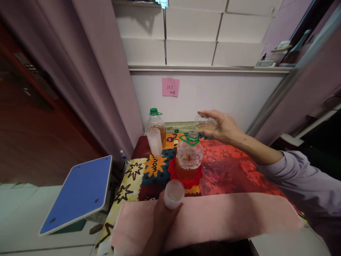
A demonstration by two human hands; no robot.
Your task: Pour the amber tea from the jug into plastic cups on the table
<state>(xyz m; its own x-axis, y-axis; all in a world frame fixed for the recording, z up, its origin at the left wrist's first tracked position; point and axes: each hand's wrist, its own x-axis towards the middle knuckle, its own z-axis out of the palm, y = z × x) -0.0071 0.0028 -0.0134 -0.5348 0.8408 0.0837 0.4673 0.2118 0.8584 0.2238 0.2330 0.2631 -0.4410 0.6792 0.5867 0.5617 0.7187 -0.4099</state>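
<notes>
My right hand [225,126] grips a clear plastic cup [204,122] on its side, its rim close to the mouth of an uncapped jug [189,156]. Amber liquid fills the lower part of this jug, with froth above it, and a green handle rings its neck. It stands in a red scalloped dish [197,181]. Nearer to me, my left hand [166,215] is wrapped around another clear plastic cup [174,193], held upright. Whether that cup contains anything I cannot tell.
A second jug [161,129] with a green cap stands at the back left, behind a stack of clear cups [154,142]. A loose green cap [176,131] lies near the wall. A pink cloth [213,217] covers the table's front edge. A blue folding stool [80,192] is at left.
</notes>
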